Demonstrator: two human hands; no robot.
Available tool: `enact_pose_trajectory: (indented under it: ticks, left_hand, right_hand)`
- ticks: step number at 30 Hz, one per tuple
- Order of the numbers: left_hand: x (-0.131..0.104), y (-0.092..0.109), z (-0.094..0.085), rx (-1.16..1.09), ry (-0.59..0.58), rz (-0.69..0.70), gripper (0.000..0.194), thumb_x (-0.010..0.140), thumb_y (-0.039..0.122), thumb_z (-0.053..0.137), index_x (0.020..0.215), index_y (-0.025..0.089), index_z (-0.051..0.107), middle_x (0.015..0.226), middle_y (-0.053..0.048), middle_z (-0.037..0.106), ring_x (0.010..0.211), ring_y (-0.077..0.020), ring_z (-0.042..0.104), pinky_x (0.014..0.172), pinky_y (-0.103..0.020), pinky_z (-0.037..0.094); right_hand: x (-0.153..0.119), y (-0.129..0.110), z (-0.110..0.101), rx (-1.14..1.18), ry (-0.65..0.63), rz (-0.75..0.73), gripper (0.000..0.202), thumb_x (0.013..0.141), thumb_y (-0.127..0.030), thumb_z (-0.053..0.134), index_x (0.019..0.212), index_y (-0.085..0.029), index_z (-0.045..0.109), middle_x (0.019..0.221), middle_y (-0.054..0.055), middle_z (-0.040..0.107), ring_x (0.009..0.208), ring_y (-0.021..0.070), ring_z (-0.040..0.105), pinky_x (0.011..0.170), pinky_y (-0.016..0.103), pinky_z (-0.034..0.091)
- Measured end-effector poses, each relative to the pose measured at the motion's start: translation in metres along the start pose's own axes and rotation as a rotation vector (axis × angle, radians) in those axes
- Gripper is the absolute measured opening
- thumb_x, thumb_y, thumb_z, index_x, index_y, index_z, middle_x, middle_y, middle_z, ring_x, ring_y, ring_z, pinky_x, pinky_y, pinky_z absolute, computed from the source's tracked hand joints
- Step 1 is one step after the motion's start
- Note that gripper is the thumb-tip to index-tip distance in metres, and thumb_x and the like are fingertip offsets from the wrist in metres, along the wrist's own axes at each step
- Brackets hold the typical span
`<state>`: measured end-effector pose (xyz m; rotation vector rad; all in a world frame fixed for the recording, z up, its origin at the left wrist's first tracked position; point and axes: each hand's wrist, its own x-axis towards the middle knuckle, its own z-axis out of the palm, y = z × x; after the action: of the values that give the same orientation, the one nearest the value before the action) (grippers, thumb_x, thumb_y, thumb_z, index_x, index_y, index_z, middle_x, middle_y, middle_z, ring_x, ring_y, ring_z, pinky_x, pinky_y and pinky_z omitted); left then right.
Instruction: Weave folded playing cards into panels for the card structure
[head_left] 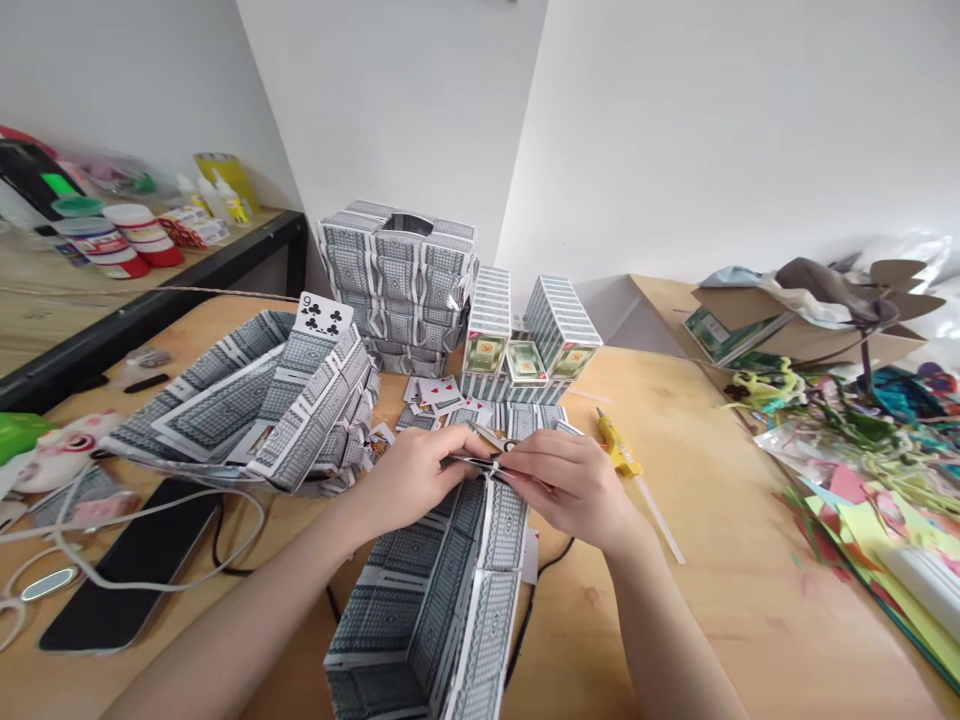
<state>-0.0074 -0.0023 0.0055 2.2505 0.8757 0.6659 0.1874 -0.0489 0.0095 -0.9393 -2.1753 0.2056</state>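
Observation:
In front of me lies a long open box built from playing cards (442, 590), with grey patterned backs and white edges. My left hand (420, 470) grips the far end of this box, its fingers closed around the rim. My right hand (566, 485) pinches the same far corner from the other side, fingertips pressed together. Both sets of fingertips meet close together there, and the exact fold between them is partly hidden. Loose playing cards (439, 395) lie face up and face down just beyond my hands.
A second card-built box (300, 400) stands left, with a nine of clubs (322, 315) on it. Behind are a tall card structure (397, 280) and stacked card packs (487, 330). A yellow glue gun (616, 445) lies right; a phone (127, 570) and white cable lie left. Colourful scraps (862, 510) lie far right.

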Motion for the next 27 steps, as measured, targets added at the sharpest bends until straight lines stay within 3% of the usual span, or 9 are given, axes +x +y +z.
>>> enact_pose_trajectory:
  ticks: [11,21,27]
  left_hand:
    - [0.002,-0.005,0.003,-0.084,-0.021,-0.014,0.023,0.073,0.006,0.047,0.084,0.021,0.062,0.083,0.005,0.069,0.077,-0.0107,0.063,0.072,-0.021,0.047]
    - [0.005,-0.008,0.003,-0.139,-0.037,-0.051,0.016,0.075,0.012,0.051,0.083,0.021,0.062,0.082,0.004,0.069,0.076,-0.0108,0.062,0.07,-0.021,0.046]
    - [0.005,-0.013,0.005,-0.109,-0.073,-0.027,0.015,0.076,0.015,0.05,0.084,0.019,0.062,0.082,0.003,0.067,0.076,-0.0127,0.061,0.07,-0.023,0.046]
  right_hand:
    - [-0.001,0.002,0.005,-0.008,-0.009,0.023,0.013,0.08,-0.015,0.053,0.08,-0.021,0.065,0.072,0.004,0.066,0.064,0.0146,0.06,0.055,0.027,0.047]
    - [0.001,0.005,0.009,0.096,0.009,0.04,0.014,0.079,-0.013,0.053,0.084,-0.021,0.064,0.075,0.004,0.066,0.067,0.0142,0.059,0.058,0.027,0.047]
    - [0.002,0.003,0.011,0.141,0.003,0.174,0.012,0.079,-0.018,0.053,0.077,-0.02,0.065,0.067,0.003,0.063,0.061,0.0132,0.056,0.055,0.026,0.046]
